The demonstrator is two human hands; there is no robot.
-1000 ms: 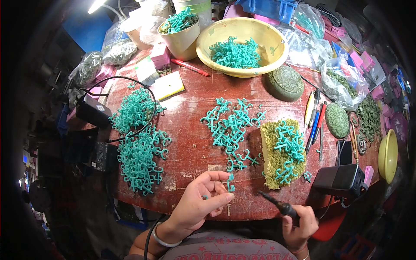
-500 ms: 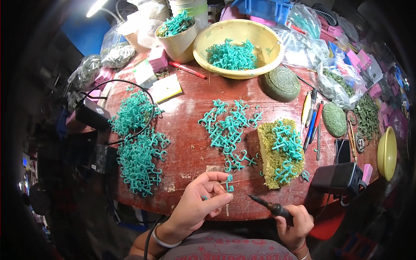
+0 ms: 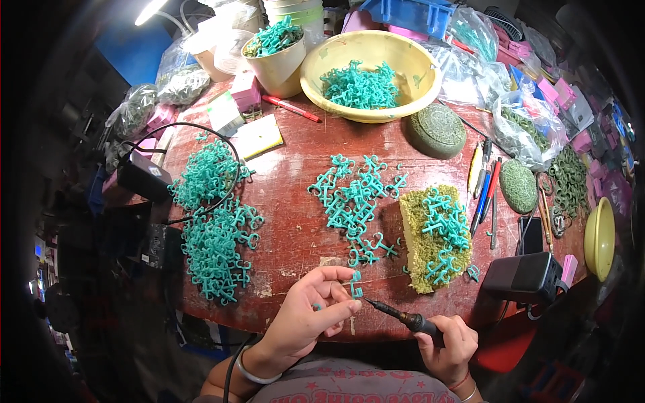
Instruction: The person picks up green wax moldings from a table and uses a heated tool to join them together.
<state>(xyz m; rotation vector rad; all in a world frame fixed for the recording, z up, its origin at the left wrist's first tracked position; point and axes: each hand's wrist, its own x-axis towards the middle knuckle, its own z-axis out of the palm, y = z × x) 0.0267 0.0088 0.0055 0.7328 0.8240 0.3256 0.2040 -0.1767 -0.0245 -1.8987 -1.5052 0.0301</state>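
Bare forearms, a silver bangle (image 3: pixel 250 371) on the left wrist, grey printed shirt (image 3: pixel 349 388).

Worn reddish-brown round wooden table (image 3: pixel 289 174), pretty cluttered. A loose pile of teal wax ring pieces (image 3: pixel 355 200) sits mid-table; behind it a big yellow plastic bowl (image 3: pixel 416 87), right of it a green sponge block (image 3: pixel 418 242), left of it more teal heaps (image 3: pixel 213 232).

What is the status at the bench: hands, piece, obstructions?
Left hand pinching small teal wax piece. Right hand gripping heated pen tool, tip at the piece. Nothing between them.
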